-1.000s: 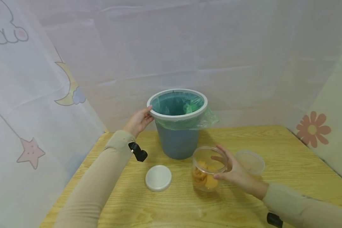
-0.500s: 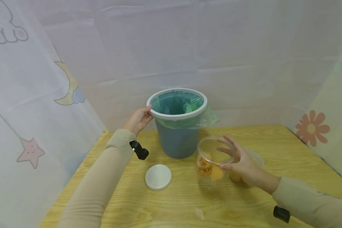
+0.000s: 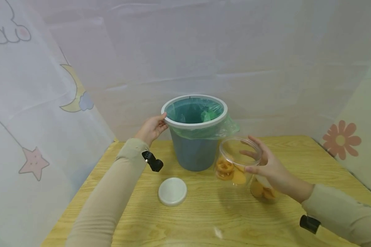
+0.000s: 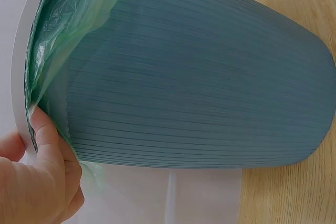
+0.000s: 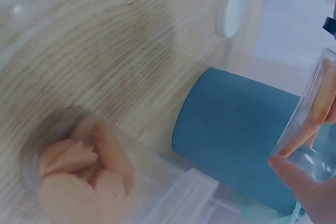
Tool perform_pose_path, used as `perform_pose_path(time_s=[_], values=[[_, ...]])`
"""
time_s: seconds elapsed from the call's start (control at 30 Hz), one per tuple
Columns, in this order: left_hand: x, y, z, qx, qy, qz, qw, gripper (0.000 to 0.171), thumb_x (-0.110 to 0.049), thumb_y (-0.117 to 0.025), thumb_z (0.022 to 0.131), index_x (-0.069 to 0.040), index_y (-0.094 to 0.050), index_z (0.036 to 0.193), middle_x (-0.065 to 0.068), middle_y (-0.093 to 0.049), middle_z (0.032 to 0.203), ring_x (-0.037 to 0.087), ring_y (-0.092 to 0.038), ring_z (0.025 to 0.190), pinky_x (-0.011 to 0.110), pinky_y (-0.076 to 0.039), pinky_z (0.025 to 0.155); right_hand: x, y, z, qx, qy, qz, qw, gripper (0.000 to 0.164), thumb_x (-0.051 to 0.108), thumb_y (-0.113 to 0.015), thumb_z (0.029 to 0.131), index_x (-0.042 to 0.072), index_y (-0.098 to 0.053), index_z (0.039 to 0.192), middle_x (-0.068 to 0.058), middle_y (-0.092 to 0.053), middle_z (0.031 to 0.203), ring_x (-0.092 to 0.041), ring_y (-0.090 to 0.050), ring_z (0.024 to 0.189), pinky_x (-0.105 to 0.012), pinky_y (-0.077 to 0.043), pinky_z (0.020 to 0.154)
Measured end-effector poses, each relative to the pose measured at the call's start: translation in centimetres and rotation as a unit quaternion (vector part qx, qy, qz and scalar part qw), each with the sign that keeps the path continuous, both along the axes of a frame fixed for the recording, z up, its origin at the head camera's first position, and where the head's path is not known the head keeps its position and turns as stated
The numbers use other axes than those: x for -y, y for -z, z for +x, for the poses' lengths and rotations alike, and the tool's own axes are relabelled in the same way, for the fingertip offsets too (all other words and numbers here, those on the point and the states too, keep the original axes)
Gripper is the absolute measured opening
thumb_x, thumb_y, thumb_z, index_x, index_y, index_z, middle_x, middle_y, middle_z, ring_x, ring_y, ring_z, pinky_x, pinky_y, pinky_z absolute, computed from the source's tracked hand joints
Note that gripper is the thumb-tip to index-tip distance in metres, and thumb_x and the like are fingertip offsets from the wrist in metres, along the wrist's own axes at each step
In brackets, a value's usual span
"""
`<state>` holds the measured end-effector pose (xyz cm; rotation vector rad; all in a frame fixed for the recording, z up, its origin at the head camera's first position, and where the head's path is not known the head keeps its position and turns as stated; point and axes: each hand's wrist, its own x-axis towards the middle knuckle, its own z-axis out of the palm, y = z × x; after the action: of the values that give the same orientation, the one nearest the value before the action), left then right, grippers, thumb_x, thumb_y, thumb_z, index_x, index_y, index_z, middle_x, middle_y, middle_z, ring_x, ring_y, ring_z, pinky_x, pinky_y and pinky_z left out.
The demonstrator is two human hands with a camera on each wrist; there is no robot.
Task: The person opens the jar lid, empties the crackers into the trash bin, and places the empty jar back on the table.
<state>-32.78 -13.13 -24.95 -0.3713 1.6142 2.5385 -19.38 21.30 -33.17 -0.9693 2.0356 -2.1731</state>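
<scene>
A lid [image 3: 172,191] lies in front of the bin [image 3: 193,154], at whose front right the right hand [image 3: 273,168], curled wide round the jar [image 3: 235,162], should hold it level while the left hand [image 3: 150,130], pinching the bin's left rim [image 3: 193,126], braces firmly.

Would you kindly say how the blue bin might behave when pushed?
The blue bin narrows toward its base, so a high push might tip it. Its evenly curved side looks fairly stiff; the crinkled green liner would probably flop.
</scene>
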Motion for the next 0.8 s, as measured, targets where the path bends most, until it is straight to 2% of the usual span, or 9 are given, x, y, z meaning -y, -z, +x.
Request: perform_pose_path(time_s=[0.13,0.23,0.57,0.67,0.8], values=[[-0.2,0.0,0.1,0.004,-0.001,0.002,1.0,0.047,-0.008,-0.054,0.099,0.002,-0.042,0.143,0.01,-0.05,0.117,0.013,-0.056,0.085,0.019,-0.052,0.067,-0.4,-0.5,0.1,0.013,0.02,0.008,1.0,0.089,-0.004,-0.064,0.09,0.002,-0.002,0.153,0.01,-0.032,0.144,-0.005,-0.048,0.12,-0.024,-0.05,0.085],[-0.3,0.0,0.2,0.006,-0.002,0.001,1.0,0.046,-0.008,-0.054,0.099,0.002,-0.042,0.142,0.01,-0.05,0.113,0.012,-0.056,0.08,0.018,-0.051,0.062,-0.7,-1.0,0.1,0.022,0.039,0.018,0.999,0.091,-0.003,-0.064,0.09,0.001,0.002,0.153,0.011,-0.03,0.143,-0.003,-0.048,0.12,-0.023,-0.05,0.084],[-0.1,0.1,0.1,0.005,-0.005,0.006,1.0,0.048,-0.007,-0.055,0.098,0.004,-0.04,0.143,0.009,-0.05,0.102,0.012,-0.057,0.075,0.018,-0.052,0.06,-1.5,-3.2,-0.6,0.019,0.069,-0.006,0.997,0.09,-0.008,-0.064,0.088,0.002,-0.002,0.153,0.012,-0.039,0.14,-0.005,-0.051,0.117,-0.023,-0.052,0.079],[-0.1,0.1,0.1,0.003,-0.006,0.004,1.0,0.047,-0.007,-0.056,0.098,0.004,-0.041,0.142,0.009,-0.049,0.101,0.012,-0.057,0.075,0.018,-0.052,0.06,-1.7,-3.9,-0.8,0.023,0.08,-0.001,0.997,0.091,-0.006,-0.065,0.089,0.003,-0.002,0.153,0.01,-0.036,0.143,-0.004,-0.051,0.117,-0.023,-0.052,0.079],[-0.3,0.2,0.1,-0.004,-0.009,0.005,0.9999,0.046,-0.006,-0.055,0.098,0.005,-0.042,0.141,0.009,-0.05,0.102,0.012,-0.057,0.074,0.018,-0.052,0.059,-2.1,-4.8,-0.8,0.025,0.094,0.013,0.995,0.093,-0.005,-0.065,0.089,0.004,0.002,0.154,0.001,-0.029,0.149,-0.003,-0.049,0.117,-0.021,-0.051,0.08]])
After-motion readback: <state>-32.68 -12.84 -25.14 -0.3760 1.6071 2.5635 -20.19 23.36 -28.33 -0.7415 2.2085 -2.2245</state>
